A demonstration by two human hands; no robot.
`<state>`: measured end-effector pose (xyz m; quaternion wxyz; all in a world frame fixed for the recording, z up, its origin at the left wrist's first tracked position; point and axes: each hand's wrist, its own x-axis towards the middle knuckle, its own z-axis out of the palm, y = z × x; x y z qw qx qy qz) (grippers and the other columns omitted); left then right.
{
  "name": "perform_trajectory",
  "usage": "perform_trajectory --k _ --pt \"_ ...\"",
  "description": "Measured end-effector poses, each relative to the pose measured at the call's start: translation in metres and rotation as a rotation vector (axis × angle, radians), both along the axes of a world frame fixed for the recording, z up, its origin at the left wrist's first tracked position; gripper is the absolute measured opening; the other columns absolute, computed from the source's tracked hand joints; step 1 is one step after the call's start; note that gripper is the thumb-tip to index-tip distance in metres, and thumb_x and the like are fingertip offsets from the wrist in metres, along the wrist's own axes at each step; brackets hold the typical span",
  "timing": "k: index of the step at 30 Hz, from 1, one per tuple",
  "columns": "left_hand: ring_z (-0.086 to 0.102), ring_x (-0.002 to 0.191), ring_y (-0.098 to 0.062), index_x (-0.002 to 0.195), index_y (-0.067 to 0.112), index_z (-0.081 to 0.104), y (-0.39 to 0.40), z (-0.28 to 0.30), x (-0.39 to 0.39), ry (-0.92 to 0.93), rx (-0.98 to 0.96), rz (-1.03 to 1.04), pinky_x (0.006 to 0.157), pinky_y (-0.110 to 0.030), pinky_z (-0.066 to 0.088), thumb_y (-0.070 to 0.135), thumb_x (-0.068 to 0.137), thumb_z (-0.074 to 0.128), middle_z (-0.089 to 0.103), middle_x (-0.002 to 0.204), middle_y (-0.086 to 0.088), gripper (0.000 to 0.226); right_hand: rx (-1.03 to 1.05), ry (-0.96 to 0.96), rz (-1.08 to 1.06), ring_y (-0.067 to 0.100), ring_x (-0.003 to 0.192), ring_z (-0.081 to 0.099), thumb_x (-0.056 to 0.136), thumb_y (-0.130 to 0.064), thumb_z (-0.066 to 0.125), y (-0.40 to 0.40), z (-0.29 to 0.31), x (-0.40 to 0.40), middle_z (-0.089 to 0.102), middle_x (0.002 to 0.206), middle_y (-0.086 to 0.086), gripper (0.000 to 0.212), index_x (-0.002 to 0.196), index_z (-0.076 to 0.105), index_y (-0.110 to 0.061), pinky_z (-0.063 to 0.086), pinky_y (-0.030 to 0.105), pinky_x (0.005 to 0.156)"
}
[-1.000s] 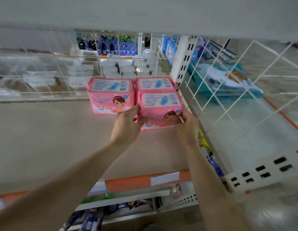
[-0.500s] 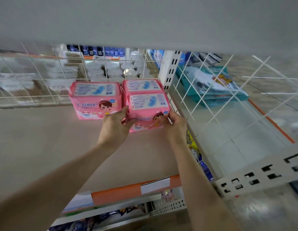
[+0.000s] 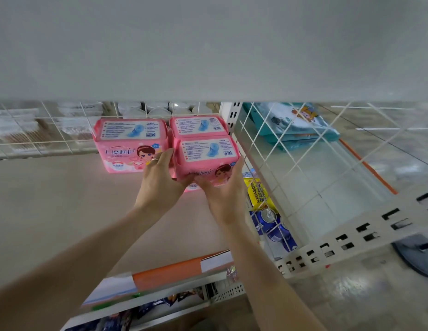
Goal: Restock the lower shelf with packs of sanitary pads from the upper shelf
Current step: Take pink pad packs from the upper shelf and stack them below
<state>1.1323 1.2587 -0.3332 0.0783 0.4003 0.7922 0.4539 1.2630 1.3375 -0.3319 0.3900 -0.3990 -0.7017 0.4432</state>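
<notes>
Pink plastic-wrapped sanitary pad pack (image 3: 207,161) at front of beige shelf (image 3: 52,211), against white wire divider (image 3: 275,168). Left hand (image 3: 160,180), right hand (image 3: 222,189): fingers curled round pack's sides. Advise: push straight back, flush with rear pack (image 3: 198,126), label forward.

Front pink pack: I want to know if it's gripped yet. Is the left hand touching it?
Touching. The head view shows the left hand pressed against the left side of the front pink pack, fingers alongside it with no gap.

front pink pack (image 3: 205,161) base behind hands (image 3: 160,182), lower-shelf goods (image 3: 141,311) blurred
</notes>
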Motion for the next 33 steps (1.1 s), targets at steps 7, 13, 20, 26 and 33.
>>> perform_trajectory --k 7,13,20,26,33 --pt "0.063 0.107 -0.025 0.125 0.01 0.061 0.012 0.003 -0.005 -0.02 0.006 0.017 0.093 -0.045 0.054 0.035 0.073 0.087 0.065 0.121 -0.005 0.063 0.003 0.049 -0.071 0.018 0.117 0.062 0.055 -0.041 0.092 0.008 -0.011 -0.029 0.059 0.13 0.0 0.104 0.137 0.032 -0.022 0.058 0.044 0.089" --pt "0.06 0.107 -0.027 0.111 0.01 0.057 0.016 0.011 -0.007 -0.003 -0.053 -0.004 0.091 -0.046 0.054 0.045 0.07 0.088 0.063 0.117 -0.007 0.062 -0.058 0.162 -0.091 0.014 0.115 0.065 0.077 -0.007 0.084 0.017 -0.017 -0.035 0.063 0.128 0.005 0.073 0.133 0.039 -0.011 0.059 0.038 0.091" --pt "0.062 0.104 -0.03 0.105 0.008 0.055 0.018 0.018 -0.005 0.012 -0.098 0.018 0.087 -0.049 0.055 0.047 0.068 0.088 0.063 0.117 -0.009 0.062 -0.012 0.089 -0.091 0.016 0.121 0.061 0.079 -0.022 0.08 0.018 -0.017 -0.037 0.058 0.133 0.003 0.076 0.139 0.033 -0.024 0.057 0.042 0.093" --pt "0.057 0.107 -0.026 0.117 0.005 0.055 0.007 0.028 0.001 -0.033 -0.158 -0.017 0.092 -0.041 0.052 0.042 0.073 0.087 0.06 0.12 -0.008 0.066 -0.028 0.017 -0.099 0.02 0.12 0.059 0.074 -0.026 0.085 0.011 -0.01 -0.03 0.055 0.131 0.007 0.079 0.133 0.034 -0.02 0.057 0.045 0.091" --pt "0.067 0.1 -0.017 0.125 0.02 0.056 -0.05 0.048 0.006 0.129 -0.107 -0.028 0.08 -0.038 0.057 0.051 0.088 0.067 0.066 0.12 0.002 0.05 0.084 -0.228 -0.014 0.033 0.153 0.006 0.091 -0.047 0.067 -0.026 0.041 -0.005 -0.008 0.166 0.009 0.1 0.159 0.003 -0.012 0.015 0.047 0.12"
